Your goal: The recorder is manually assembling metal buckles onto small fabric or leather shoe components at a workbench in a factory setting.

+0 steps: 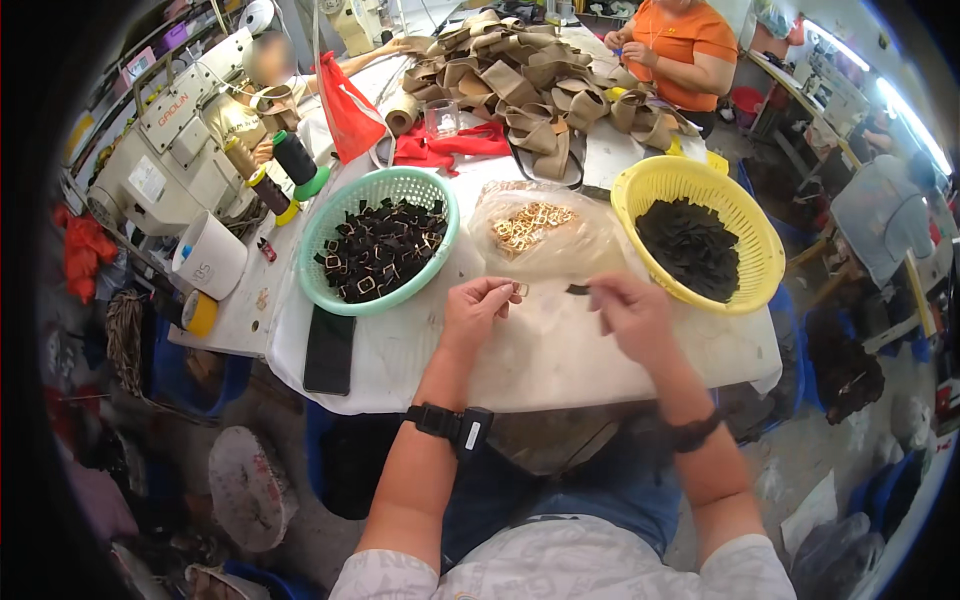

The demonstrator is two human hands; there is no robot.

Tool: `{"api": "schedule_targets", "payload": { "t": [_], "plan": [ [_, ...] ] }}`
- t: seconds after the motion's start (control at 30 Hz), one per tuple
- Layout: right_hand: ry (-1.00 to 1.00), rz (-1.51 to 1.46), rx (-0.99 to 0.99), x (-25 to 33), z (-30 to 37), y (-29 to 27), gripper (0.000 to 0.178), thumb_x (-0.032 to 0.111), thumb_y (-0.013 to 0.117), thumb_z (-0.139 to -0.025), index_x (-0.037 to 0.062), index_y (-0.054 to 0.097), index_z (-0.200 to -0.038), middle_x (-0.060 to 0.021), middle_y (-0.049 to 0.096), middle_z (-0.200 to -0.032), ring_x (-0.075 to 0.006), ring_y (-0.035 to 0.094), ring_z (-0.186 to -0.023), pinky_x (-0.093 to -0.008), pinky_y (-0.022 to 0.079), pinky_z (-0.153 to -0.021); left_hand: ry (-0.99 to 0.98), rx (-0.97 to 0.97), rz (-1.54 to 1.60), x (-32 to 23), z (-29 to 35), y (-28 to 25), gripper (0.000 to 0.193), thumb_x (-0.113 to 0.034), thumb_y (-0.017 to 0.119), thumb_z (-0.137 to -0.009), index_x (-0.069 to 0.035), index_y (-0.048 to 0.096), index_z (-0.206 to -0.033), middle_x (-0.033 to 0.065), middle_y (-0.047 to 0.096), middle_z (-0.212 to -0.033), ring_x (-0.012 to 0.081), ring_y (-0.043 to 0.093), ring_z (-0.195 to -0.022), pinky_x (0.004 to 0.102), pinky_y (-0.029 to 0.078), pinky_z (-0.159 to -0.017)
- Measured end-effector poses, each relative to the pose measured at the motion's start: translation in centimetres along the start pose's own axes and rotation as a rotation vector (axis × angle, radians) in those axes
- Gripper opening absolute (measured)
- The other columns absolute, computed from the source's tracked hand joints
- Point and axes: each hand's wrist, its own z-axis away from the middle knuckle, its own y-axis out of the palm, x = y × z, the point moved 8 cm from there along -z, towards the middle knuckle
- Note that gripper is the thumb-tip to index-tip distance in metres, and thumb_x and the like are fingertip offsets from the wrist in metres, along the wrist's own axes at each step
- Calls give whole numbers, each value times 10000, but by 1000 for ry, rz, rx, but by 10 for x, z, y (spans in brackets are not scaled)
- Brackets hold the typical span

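My left hand (482, 308) pinches a small gold buckle (520, 289) above the front of the white table. To its right, my right hand (632, 312) grips a short black strip (578, 290), whose end points toward the buckle without touching it. Just beyond my hands lies a clear plastic bag (590, 250) with loose gold buckles (535, 226) in it. A mint-green basket (452, 205) on the left holds black strips fitted with gold buckles (380, 245). On the right, a yellow basket (765, 245) contains a heap of plain black strips (690, 245).
A black phone (329, 350) lies at the table's left front edge. Thread cones (297, 160), a white bin (212, 252) and a sewing machine (170, 130) stand left. Brown fabric pieces (515, 75) pile up at the back, near a person in orange (685, 45) and another person at left.
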Motion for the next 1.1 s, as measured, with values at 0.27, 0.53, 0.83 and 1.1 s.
{"api": "schedule_targets", "payload": {
  "t": [0.27,0.53,0.83,1.1],
  "plan": [
    [269,-276,72,-82,-16,42,135,46,512,-923,-14,593,-1013,-61,639,-767,-68,543,-487,-197,413,-436,-21,18,50,-6,3,0,152,-48,587,-861,29,689,-944,63,675,-796,60,528,-642,183,404,-572],
    [261,-296,58,-88,-11,45,119,35,556,-895,-18,614,-984,-52,639,-756,-55,528,-502,-194,427,-456,-29,16,31,-4,4,0,153,-27,587,-843,43,682,-940,72,679,-805,64,531,-653,187,411,-593],
    [159,-170,73,-80,-9,48,155,18,574,-871,-14,636,-1010,-65,654,-785,-84,569,-573,-229,471,-523,52,119,-39,-4,4,9,140,-4,603,-829,23,684,-940,60,685,-833,74,567,-704,194,430,-628],
    [-309,180,116,-38,3,62,203,-8,633,-805,37,676,-998,-130,680,-865,-256,661,-731,-310,521,-665,71,244,-259,-6,8,25,119,-38,623,-865,9,687,-954,15,678,-832,47,570,-736,193,448,-645]
  ]
}}
